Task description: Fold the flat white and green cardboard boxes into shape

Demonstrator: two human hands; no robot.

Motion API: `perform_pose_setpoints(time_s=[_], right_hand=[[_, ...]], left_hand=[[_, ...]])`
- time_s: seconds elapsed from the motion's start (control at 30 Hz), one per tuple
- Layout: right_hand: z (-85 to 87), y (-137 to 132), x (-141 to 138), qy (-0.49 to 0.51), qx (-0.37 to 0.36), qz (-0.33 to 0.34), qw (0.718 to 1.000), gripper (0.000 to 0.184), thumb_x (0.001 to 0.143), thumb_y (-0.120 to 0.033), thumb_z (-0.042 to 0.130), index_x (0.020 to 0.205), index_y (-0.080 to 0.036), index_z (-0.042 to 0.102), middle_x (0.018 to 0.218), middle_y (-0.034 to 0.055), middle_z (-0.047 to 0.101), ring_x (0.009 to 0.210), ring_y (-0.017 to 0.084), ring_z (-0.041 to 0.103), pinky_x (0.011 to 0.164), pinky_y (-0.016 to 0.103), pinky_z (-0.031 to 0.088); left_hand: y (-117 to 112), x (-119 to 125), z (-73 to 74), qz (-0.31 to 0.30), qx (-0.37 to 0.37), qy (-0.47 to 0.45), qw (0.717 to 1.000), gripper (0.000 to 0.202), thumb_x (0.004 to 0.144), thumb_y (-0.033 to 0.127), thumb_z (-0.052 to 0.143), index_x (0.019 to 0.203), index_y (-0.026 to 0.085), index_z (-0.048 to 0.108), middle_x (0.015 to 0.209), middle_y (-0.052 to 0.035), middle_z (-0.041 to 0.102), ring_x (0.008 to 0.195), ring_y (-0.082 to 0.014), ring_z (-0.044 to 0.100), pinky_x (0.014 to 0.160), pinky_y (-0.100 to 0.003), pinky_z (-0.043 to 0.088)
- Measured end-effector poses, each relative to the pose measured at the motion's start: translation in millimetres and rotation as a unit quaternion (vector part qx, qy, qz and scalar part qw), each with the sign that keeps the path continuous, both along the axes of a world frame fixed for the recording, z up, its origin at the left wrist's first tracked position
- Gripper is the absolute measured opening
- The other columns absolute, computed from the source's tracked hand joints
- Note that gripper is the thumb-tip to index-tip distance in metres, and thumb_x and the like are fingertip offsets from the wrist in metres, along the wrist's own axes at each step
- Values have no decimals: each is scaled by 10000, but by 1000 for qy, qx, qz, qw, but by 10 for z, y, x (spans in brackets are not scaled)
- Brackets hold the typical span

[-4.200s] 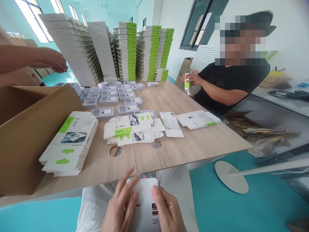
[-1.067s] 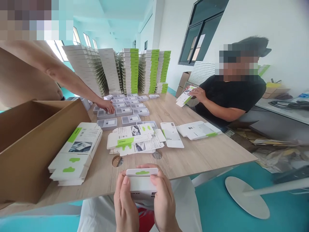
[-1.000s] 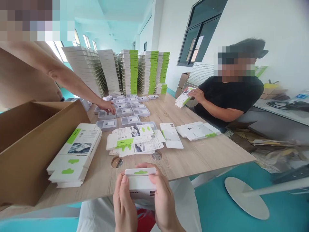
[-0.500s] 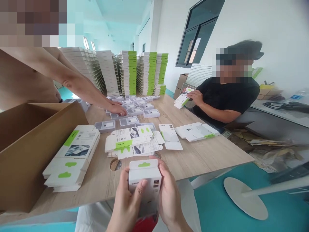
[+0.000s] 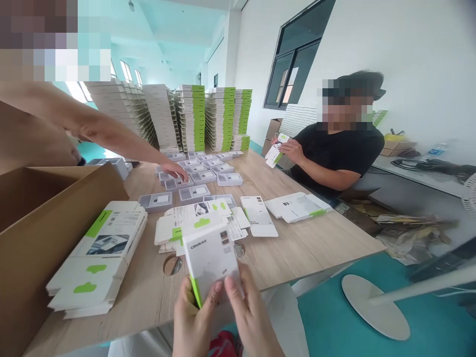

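Between my two hands is a white and green retail box (image 5: 210,258), tilted upright in front of the table edge with its hang tab at the top. My left hand (image 5: 195,312) grips its lower left side, thumb on the front panel. My right hand (image 5: 251,310) grips the lower right, its thumb also on the front, close to the other thumb. Just beyond the box lies a loose pile of flat printed cartons (image 5: 167,233), partly hidden by it. A single flat carton (image 5: 259,216) rests to the right of that pile.
A banded stack of flat cartons (image 5: 100,255) sits beside a large cardboard box (image 5: 70,213) at left. Plastic trays (image 5: 194,193) cover the middle, where a co-worker's hand (image 5: 176,171) reaches. Tall box stacks (image 5: 191,119) stand behind. At right another person (image 5: 334,144) holds a carton.
My hands have raised the box and tipped its front panel into view; my right thumb has come onto the front. The co-worker's arm at left has shifted over the trays.
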State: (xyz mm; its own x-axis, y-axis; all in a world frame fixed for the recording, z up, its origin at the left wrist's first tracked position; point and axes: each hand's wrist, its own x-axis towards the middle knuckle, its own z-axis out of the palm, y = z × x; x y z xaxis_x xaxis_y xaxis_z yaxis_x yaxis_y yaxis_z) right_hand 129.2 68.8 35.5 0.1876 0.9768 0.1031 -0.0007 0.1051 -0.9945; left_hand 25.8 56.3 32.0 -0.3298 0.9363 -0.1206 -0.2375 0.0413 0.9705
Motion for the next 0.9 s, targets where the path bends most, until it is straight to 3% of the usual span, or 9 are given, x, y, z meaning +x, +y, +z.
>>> perform_pose_setpoints(time_s=[0.13, 0.23, 0.3, 0.4, 0.57, 0.63, 0.73, 0.83, 0.9], right_hand=[[-171, -57, -99, 19, -19, 1, 1000, 551, 967, -687, 610, 1303, -264, 721, 1265, 113, 793, 1232, 312, 723, 1055, 391, 581], [-205, 15, 91, 27, -43, -50, 998, 577, 918, -714, 655, 1242, -241, 722, 1226, 128, 810, 1126, 327, 762, 932, 388, 625], [-117, 201, 388, 0, -62, -108, 992, 624, 878, -740, 679, 1231, -225, 692, 1153, 136, 826, 994, 331, 787, 789, 383, 640], [91, 657, 946, -67, -93, -153, 982, 716, 835, -816, 622, 1198, -199, 646, 1067, 162, 831, 877, 339, 796, 699, 398, 635], [215, 1312, 1491, -172, -66, -192, 964, 752, 842, -834, 482, 1130, -173, 696, 1226, 259, 770, 1192, 432, 706, 968, 527, 579], [127, 1361, 1466, -244, -41, -211, 946, 812, 871, -810, 425, 1241, -139, 693, 1409, 316, 662, 1379, 516, 548, 1125, 699, 404], [-103, 1269, 1292, -349, 31, -181, 919, 740, 875, -722, 518, 1409, -226, 651, 1635, 203, 506, 1570, 499, 292, 1234, 767, 118], [-316, 1218, 1169, -509, 81, -92, 852, 590, 928, -495, 596, 1495, -330, 600, 1685, 107, 472, 1593, 462, 277, 1220, 802, 110], [-376, 1292, 1188, -586, 82, -59, 804, 548, 975, -251, 498, 1509, -328, 598, 1696, 111, 457, 1578, 459, 322, 1183, 844, 160]], left_hand=[[129, -26, -23, 49, 4, 12, 999, 531, 638, 578, 958, 921, 184, 742, 811, -61, 833, 739, -264, 754, 660, -333, 607], [196, -26, -45, -26, 28, 5, 999, 542, 681, 614, 925, 942, 180, 731, 868, -98, 837, 781, -282, 771, 668, -343, 603], [244, -75, -73, -85, 50, 36, 994, 525, 845, 673, 765, 1046, 191, 702, 1041, -148, 837, 888, -294, 795, 742, -372, 618], [423, -273, -90, -127, 68, 231, 962, 474, 1024, 602, 513, 1271, 210, 614, 1311, -207, 762, 1135, -311, 777, 911, -442, 626], [1040, -717, 2, -109, 92, 382, 913, 359, 931, 392, 593, 1225, 196, 657, 1496, -244, 655, 1478, -401, 543, 1205, -610, 412], [1271, -859, 34, -99, 91, 430, 893, 424, 871, 359, 621, 1246, 170, 681, 1583, -250, 586, 1575, -428, 399, 1265, -634, 306], [1460, -1018, 35, -109, 81, 485, 864, 420, 786, 329, 694, 1184, 202, 735, 1512, -213, 668, 1513, -439, 497, 1237, -615, 373], [1461, -1110, 12, -122, 86, 520, 841, 310, 798, 349, 691, 1080, 251, 776, 1401, -182, 754, 1390, -426, 639, 1155, -573, 486], [1391, -1150, 21, -116, 98, 535, 831, 280, 839, 381, 644, 1051, 274, 792, 1347, -157, 788, 1340, -414, 683, 1101, -552, 535]])
